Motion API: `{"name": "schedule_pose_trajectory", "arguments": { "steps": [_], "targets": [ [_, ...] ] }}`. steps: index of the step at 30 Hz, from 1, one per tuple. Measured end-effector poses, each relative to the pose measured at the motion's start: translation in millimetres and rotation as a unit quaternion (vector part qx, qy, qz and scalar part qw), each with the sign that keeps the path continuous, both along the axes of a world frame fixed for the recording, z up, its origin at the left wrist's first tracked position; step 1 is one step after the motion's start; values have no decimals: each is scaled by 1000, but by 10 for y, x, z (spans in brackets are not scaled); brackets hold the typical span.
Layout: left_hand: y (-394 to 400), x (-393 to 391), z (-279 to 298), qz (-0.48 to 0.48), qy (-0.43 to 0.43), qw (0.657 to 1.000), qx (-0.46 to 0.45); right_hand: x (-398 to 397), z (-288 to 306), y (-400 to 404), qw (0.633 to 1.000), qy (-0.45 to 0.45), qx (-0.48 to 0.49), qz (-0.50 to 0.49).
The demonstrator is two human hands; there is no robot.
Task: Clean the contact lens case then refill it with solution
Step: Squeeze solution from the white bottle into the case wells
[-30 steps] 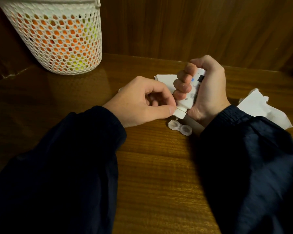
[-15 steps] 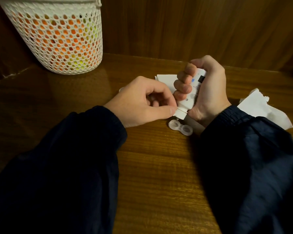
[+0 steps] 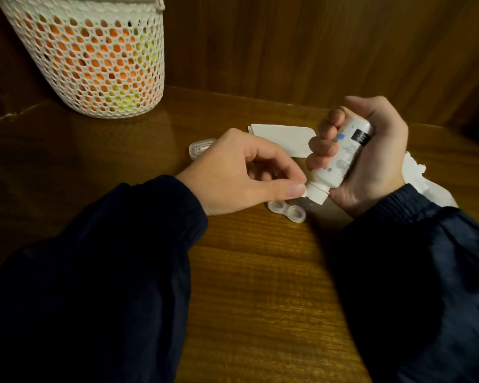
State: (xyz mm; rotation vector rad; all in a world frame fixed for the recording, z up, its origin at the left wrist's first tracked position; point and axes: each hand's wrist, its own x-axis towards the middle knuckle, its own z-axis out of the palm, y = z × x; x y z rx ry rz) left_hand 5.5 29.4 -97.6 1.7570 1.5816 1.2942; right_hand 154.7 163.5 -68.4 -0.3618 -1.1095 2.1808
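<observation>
Centrally, just right of the frame's middle, the contact lens case lies flat on the wooden table, its two clear round wells uncapped and facing up. Directly above it, the solution bottle is held tilted, base toward the upper right and white cap pointing down and left, close over the case. The right hand is wrapped around the bottle body, fingers curled across its printed label and thumb behind. The left hand reaches in from the left; its thumb and forefinger are pressed together on a small white part at the cap's left edge, with the remaining fingers curled into the palm. Behind the left hand, a small clear lid-like piece rests on the table. A flat white sheet lies behind both hands, and a crumpled white tissue lies at the right, partly hidden by the right wrist. A white mesh basket with orange and yellow contents stands in the upper left of the frame. Dark sleeves cover both forearms.
</observation>
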Motion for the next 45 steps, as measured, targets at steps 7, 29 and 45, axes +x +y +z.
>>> {"name": "schedule_pose_trajectory", "arguments": {
  "steps": [7,29,45],
  "targets": [
    [8,-34,-1,14,33,999,-4,-34,-73,-22,1000,11,-6,-13],
    [12,-45,12,10,40,999,-2,-119,-159,20,999,19,-15,27],
    [23,-48,12,13,38,999,-5,-115,-134,31,1000,12,-6,23]
  ]
}}
